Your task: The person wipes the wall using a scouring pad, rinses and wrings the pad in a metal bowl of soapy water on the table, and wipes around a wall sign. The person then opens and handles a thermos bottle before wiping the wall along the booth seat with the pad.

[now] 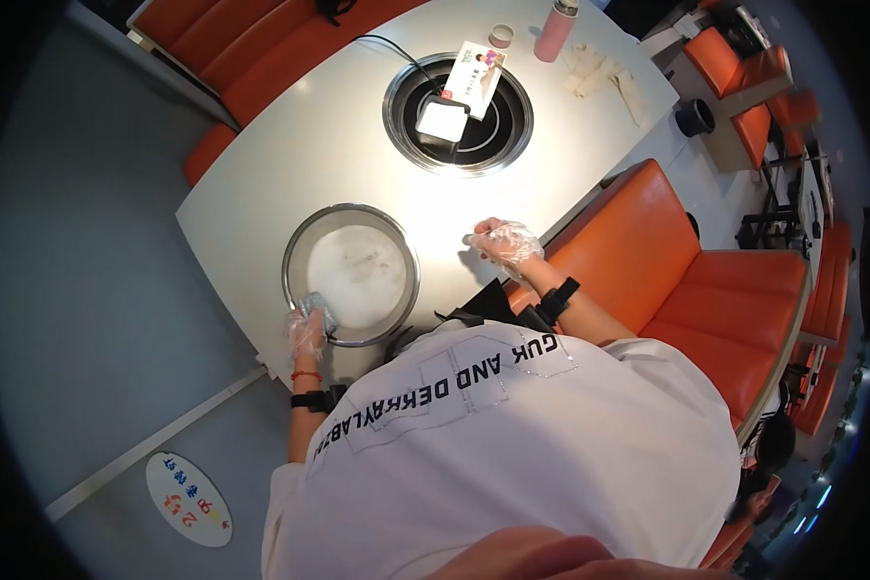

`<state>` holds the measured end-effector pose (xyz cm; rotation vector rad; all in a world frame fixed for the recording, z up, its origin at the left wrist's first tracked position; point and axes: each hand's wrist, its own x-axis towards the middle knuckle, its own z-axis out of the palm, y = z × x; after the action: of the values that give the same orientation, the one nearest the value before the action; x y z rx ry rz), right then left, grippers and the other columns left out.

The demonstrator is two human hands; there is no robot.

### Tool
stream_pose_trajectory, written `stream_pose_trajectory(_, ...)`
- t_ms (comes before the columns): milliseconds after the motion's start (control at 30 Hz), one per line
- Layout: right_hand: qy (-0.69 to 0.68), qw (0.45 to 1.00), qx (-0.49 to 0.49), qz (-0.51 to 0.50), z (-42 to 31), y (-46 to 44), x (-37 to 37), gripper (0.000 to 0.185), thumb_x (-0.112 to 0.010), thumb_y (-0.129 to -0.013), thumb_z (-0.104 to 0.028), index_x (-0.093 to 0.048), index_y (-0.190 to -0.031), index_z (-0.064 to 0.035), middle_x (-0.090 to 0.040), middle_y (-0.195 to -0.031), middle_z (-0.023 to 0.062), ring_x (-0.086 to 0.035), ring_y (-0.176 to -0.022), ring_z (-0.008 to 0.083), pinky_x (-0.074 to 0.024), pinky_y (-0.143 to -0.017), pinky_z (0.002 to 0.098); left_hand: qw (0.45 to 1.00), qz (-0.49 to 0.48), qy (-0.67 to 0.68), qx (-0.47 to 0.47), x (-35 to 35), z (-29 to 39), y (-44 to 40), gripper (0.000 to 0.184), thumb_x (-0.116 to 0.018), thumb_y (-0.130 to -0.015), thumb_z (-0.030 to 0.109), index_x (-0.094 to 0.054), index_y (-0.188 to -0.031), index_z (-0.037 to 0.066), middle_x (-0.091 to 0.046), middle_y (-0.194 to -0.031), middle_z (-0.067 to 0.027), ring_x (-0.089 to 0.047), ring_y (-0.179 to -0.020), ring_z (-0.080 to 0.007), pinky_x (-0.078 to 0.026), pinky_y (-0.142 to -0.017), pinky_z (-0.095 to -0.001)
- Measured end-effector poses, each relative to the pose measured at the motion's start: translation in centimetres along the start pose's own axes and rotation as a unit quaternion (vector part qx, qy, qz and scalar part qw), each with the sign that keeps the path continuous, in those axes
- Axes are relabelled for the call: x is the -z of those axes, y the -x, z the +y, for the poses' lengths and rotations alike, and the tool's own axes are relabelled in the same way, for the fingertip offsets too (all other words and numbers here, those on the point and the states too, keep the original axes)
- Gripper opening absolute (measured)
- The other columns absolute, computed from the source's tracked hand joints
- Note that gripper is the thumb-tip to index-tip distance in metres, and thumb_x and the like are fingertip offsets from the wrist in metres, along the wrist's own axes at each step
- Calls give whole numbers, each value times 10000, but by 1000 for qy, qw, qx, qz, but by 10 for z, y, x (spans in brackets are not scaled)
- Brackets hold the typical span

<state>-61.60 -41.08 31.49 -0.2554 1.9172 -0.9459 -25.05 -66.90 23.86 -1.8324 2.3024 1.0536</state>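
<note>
My left hand (304, 333), in a clear plastic glove, is closed on a grey cloth (317, 312) at the near left rim of a round metal basin (411, 242). Whitish, cloudy liquid (358, 275) fills much of the basin, with a few darker specks in its middle. To the right of the basin, my right hand (506, 244), also gloved in clear plastic, is held at the table's edge. Its fingers are curled in and nothing shows between them.
The white table (261, 193) has a round inset cooker (391, 126), with a white-topped device (442, 123) and printed booklet (476, 77) over it. Behind stand a pink bottle (556, 31), small lid (501, 36) and crumpled beige cloth (604, 77). An orange seat (628, 227) borders the right.
</note>
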Motion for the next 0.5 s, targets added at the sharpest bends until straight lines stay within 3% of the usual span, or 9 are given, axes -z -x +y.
stream_pose_trajectory(133,-75,996,-20,46,-8,17,20,228,-708,-789,-186,-621,-949,-48,-584,-819,15,-562,-697,116,-474,-633,270,998,-12,56,-3,-17,17,3,579,-607,-862,497,-666,-1164,7,-723,-1007,-205,-688,-944,-348,-505,-846,-434)
stream_pose_trajectory(267,-11,999,-3,44,-1,-1,47,307,-700,-807,-201,-629,-1041,-17,-608,-847,39,-575,-713,121,-482,-655,276,998,-16,62,16,-18,71,28,580,-602,-865,501,-665,-1159,5,-723,-1006,-206,-689,-941,-358,-511,-836,-434)
stream_pose_trajectory(300,6,999,1,38,6,-23,66,386,-709,-817,-251,-630,-1103,-3,-654,-903,80,-623,-779,167,-508,-715,308,998,-13,59,20,-23,94,30,580,-600,-866,501,-665,-1157,4,-723,-1004,-207,-688,-943,-363,-511,-835,-435)
stream_pose_trajectory(400,93,991,78,47,44,-76,101,394,-722,-857,-254,-586,-1173,-61,-607,-882,21,-597,-727,98,-475,-614,247,999,-6,44,27,-33,111,38,584,-592,-867,497,-656,-1171,2,-717,-1017,-222,-681,-975,-381,-504,-858,-439)
stream_pose_trajectory(500,176,969,135,106,41,-120,153,521,-770,-802,-289,-568,-1212,-38,-618,-909,51,-619,-782,167,-517,-692,308,997,-4,52,55,-53,129,41,604,-596,-857,495,-643,-1202,1,-697,-1077,-251,-665,-1021,-400,-497,-883,-432)
